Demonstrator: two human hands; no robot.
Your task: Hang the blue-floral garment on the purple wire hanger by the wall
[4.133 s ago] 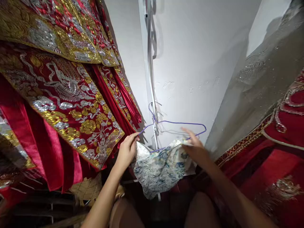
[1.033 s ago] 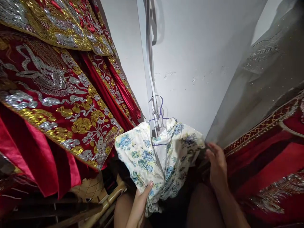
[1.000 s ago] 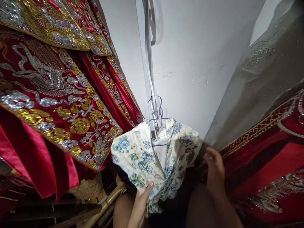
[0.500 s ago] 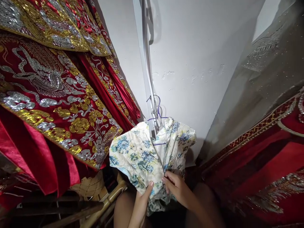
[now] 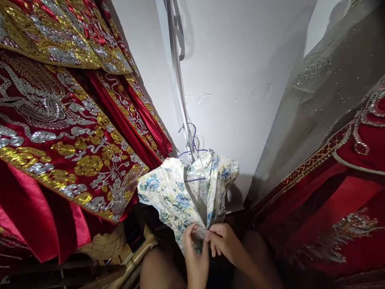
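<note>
A white short-sleeved shirt [image 5: 168, 188] with blue and yellow flowers hangs on a thin purple hanger [image 5: 194, 138] in front of me, its front parted in a deep V. Low on the front opening, my right hand [image 5: 224, 243] pinches the edge with thumb and fingertips. My left hand [image 5: 195, 255] is just beside it, slightly blurred, its curled fingers and thumb at the opposite edge, close to the right fingertips. The shirt's lower hem is mostly hidden behind my hands.
Red garments with gold and silver embroidery [image 5: 90, 164] hang at the left; another beaded red garment [image 5: 355, 188] is at the right. A metal pole [image 5: 174, 68] stands before the white wall [image 5: 228, 52]. A bamboo frame [image 5: 136, 257] and a woven basket [image 5: 105, 243] sit lower left.
My left hand has left the shirt's left front panel and moved right and up to the front edge, near my right hand. The right hand keeps pinching the edge. The view has shifted slightly.
</note>
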